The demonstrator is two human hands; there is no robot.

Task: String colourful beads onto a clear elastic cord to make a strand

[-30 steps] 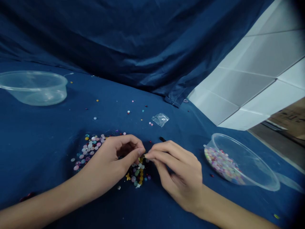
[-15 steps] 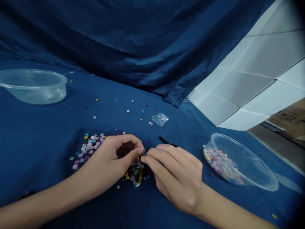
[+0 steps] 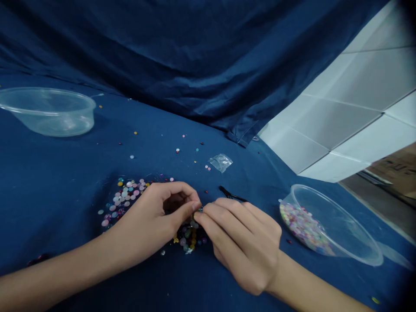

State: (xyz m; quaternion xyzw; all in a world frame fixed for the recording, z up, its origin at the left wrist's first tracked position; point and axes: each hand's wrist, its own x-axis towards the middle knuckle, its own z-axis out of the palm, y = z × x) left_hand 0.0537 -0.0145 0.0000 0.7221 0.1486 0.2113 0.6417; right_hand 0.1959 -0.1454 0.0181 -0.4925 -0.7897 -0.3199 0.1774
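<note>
My left hand [image 3: 162, 216] is closed in a pinch, thumb against forefinger, above the blue cloth. Its fingertips nearly meet those of my right hand [image 3: 243, 242], also pinched. What lies between the fingertips is too small to make out. Just below them hangs or lies a string of beads [image 3: 191, 238] with yellow, green and pale beads; its upper end is hidden by the hands. Loose pink, white and blue beads [image 3: 125, 195] are spread behind my left hand. A black tool [image 3: 227, 193] lies behind my right hand, partly covered by it.
On the left stands a clear plastic bowl [image 3: 58, 117]. Another clear bowl [image 3: 338, 225], tilted in view, holds many pastel beads at the right. A small plastic bag [image 3: 221, 162] and scattered beads lie on the blue cloth [image 3: 65, 173]. White tiles [image 3: 351, 108] rise at the upper right.
The view has shifted slightly, so most things appear a little further right. Both hands keep nearly the same pinched pose, their fingertips still close together.
</note>
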